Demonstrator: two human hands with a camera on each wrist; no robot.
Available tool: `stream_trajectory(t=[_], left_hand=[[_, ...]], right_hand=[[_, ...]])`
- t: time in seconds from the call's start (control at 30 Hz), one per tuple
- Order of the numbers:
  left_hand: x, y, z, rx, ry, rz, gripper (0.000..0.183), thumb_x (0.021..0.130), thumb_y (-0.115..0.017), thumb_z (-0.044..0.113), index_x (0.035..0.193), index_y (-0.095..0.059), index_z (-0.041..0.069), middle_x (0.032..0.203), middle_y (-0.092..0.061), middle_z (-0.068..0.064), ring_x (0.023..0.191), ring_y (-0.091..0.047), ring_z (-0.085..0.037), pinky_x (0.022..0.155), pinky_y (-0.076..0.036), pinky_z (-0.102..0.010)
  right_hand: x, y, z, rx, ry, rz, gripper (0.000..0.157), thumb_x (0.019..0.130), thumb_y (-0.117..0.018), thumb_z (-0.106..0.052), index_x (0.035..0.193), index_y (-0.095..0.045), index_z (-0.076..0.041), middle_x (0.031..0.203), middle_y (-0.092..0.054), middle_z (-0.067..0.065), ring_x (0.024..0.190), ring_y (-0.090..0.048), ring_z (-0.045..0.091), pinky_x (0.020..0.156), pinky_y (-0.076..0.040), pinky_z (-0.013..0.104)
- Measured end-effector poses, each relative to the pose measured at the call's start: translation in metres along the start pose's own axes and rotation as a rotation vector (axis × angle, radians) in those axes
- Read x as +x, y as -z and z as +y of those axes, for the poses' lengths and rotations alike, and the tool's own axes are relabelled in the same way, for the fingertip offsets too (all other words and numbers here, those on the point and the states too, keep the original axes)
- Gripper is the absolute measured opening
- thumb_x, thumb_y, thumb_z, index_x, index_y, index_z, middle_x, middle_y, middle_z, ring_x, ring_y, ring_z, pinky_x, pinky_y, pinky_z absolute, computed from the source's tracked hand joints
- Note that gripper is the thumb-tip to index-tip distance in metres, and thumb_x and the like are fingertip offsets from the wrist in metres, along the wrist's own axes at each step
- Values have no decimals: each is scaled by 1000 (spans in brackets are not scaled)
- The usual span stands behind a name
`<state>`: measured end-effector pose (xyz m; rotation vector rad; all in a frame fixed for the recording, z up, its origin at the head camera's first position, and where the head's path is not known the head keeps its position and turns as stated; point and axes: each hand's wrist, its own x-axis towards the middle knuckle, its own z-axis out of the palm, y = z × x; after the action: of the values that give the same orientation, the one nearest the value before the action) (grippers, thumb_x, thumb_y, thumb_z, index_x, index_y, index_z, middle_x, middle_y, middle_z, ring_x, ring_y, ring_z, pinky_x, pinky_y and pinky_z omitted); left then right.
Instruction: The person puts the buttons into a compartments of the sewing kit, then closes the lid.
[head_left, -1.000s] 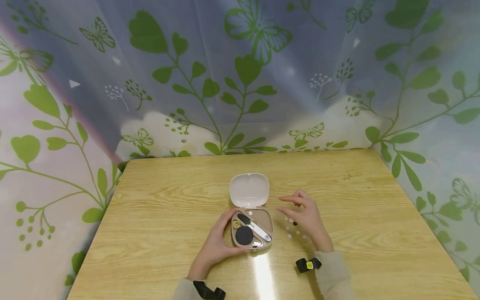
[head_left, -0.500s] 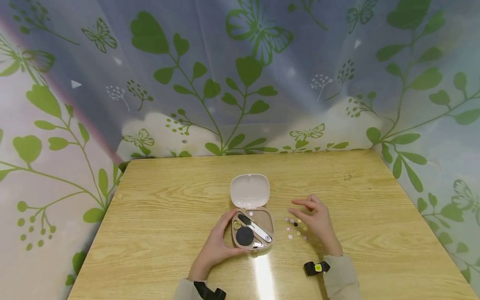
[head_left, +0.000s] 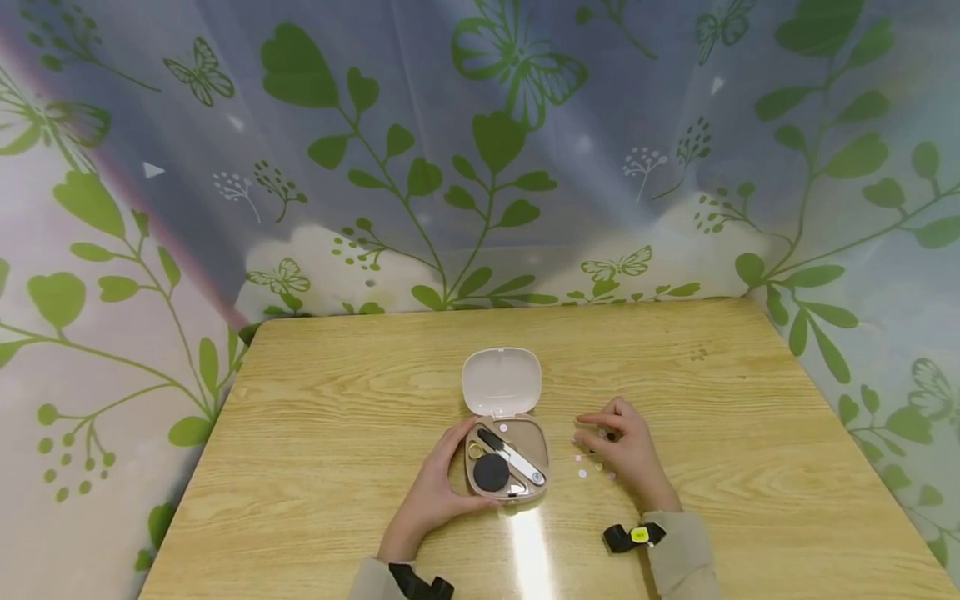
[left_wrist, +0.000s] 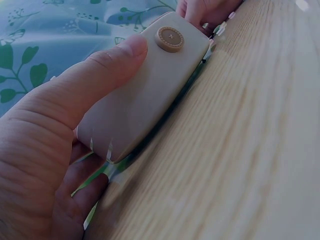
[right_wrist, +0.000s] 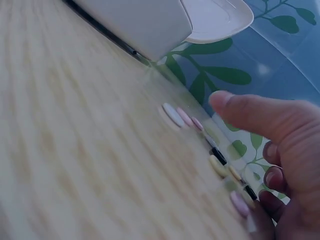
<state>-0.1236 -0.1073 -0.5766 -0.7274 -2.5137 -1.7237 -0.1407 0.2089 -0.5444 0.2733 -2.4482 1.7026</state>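
Note:
My left hand [head_left: 435,487] grips a beige sewing kit box [head_left: 534,435] by its left side, thumb at the front and fingers around the back. Its lid [head_left: 501,379] is tipped back. Inside lie a black disc [head_left: 491,472], a white-and-black slim tool [head_left: 517,461], a gold ring [head_left: 476,450] and a small pale button [head_left: 503,427]. In the left wrist view the thumb presses beside a round button-shaped catch [left_wrist: 170,39]. To the right of the box, my right hand [head_left: 628,446] hovers over small buttons [right_wrist: 173,115], thumb and forefinger apart, the other fingers curled.
Several white, pink, yellow and black buttons lie scattered on the wooden table [head_left: 337,433], partly hidden by the right hand. A leaf-and-butterfly patterned curtain [head_left: 420,125] hangs along the back and sides. Each wrist carries a black camera [head_left: 621,538].
My right hand first drew back to the right, uncovering the buttons, then lowered slightly leftward so its fingers cover some of them. My left hand and the box stay in place.

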Motion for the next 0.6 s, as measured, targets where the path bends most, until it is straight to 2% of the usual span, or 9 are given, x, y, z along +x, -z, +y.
stream_trajectory(t=[0.13,0.23,0.47,0.6], left_hand=[[1,0,1,-7,1,1,114,58,-98,33,154,-36,20,153,-41,3,142,-36,-21,117,-28,-50],[1,1,1,0,-13,-3,115,59,-97,37,154,-35,21,153,-40,5,142,-36,-20,117,-29,-48],[0,0,-1,15,-15,-3,115,59,-97,38,154,-35,20,153,-40,5,142,-36,-20,118,-29,-46],[-1,1,-1,15,-14,-3,115,59,-96,40,154,-35,20,153,-40,5,142,-35,-20,118,-29,-48]], right_hand=[[4,-2,24,-85,101,11,26,72,-87,-1,96,-78,0,79,-46,20,74,-39,31,62,-35,31],[6,-3,39,-144,195,30,25,68,-89,-2,91,-80,-5,76,-47,10,72,-38,21,60,-32,27],[6,-4,44,-207,321,34,21,67,-90,-3,84,-80,-9,75,-47,0,69,-35,15,61,-28,24],[7,-5,46,-245,329,39,20,66,-90,-4,81,-80,-12,74,-47,-3,68,-35,12,63,-27,23]])
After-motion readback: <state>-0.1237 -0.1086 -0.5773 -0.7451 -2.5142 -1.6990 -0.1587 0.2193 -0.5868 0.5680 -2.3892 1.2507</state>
